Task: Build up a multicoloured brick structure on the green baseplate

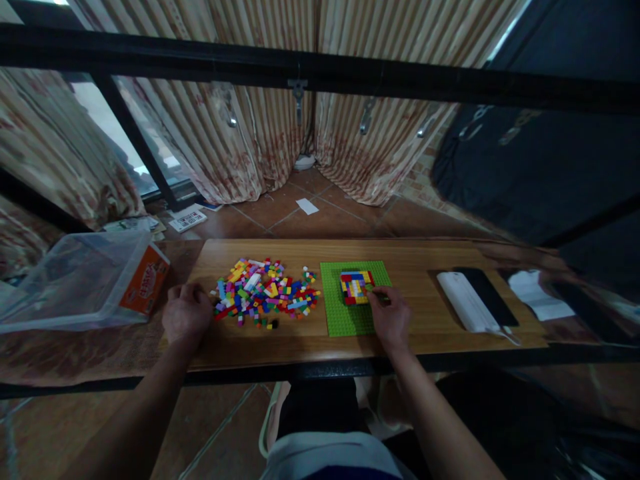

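Brick-building seems underway: the right hand (391, 317), fingers narrow, hold unclear, works at the block (357, 288) on the green plate (345, 323), needing careful alignment next; left of it, the left hand's (187, 313) grip is unclear.

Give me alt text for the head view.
A person's right hand is at the edge of a colorful toy brick structure on a green baseplate. The left hand rests beside a pile of loose bricks on a wooden board, with a clear plastic box farther left.

Squarish multicoloured brick build (356, 288) on green baseplate (345, 324); loose bricks (265, 289) heaped to left
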`<control>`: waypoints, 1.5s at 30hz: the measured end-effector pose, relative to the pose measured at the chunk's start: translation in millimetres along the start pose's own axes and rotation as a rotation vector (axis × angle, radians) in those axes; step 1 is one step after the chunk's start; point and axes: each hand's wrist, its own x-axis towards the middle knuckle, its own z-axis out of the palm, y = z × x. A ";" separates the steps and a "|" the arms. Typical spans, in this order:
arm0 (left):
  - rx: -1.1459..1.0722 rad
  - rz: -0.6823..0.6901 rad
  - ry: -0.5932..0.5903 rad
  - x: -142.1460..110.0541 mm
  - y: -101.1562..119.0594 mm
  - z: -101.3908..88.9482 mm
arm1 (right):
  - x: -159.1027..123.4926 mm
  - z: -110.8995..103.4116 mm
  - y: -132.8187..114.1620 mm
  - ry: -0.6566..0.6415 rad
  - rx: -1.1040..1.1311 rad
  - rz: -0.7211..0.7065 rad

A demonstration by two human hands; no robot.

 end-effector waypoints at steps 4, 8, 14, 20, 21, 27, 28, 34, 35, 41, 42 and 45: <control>-0.003 -0.011 -0.003 0.8 0.2 0.1 | -1.6 1.8 3.9 0.002 -0.043 -0.049; -0.015 -0.014 0.001 1.0 0.5 0.1 | -3.7 1.8 0.8 0.029 -0.061 -0.072; 0.010 -0.004 -0.020 0.5 0.4 -0.4 | -6.1 4.4 -4.2 0.066 -0.082 -0.063; 0.018 0.008 -0.002 -0.5 1.2 -0.8 | -6.2 5.1 -4.9 0.079 -0.065 -0.088; 0.014 0.015 0.002 -0.6 1.1 -0.8 | -6.3 5.2 -5.1 0.087 -0.066 -0.091; -0.004 0.008 -0.004 0.0 -0.4 0.4 | -6.4 6.7 -6.9 0.114 -0.071 -0.100; -0.005 0.008 -0.006 0.3 -0.7 0.8 | -6.4 6.9 -7.0 0.118 -0.068 -0.099; -0.016 -0.007 -0.006 0.4 0.0 0.5 | -5.6 8.0 -5.2 0.129 -0.064 -0.113; -0.014 -0.007 -0.006 0.2 0.4 0.1 | -5.3 8.4 -4.7 0.119 -0.069 -0.115; -0.017 0.005 0.004 -0.1 0.3 0.3 | -5.0 10.2 -2.6 0.081 -0.103 -0.120; -0.021 0.007 0.007 -0.1 0.1 0.6 | -4.9 10.1 -2.3 0.074 -0.117 -0.128; -0.033 0.008 0.008 -0.2 0.2 0.6 | -4.2 9.3 -0.8 0.053 -0.180 -0.177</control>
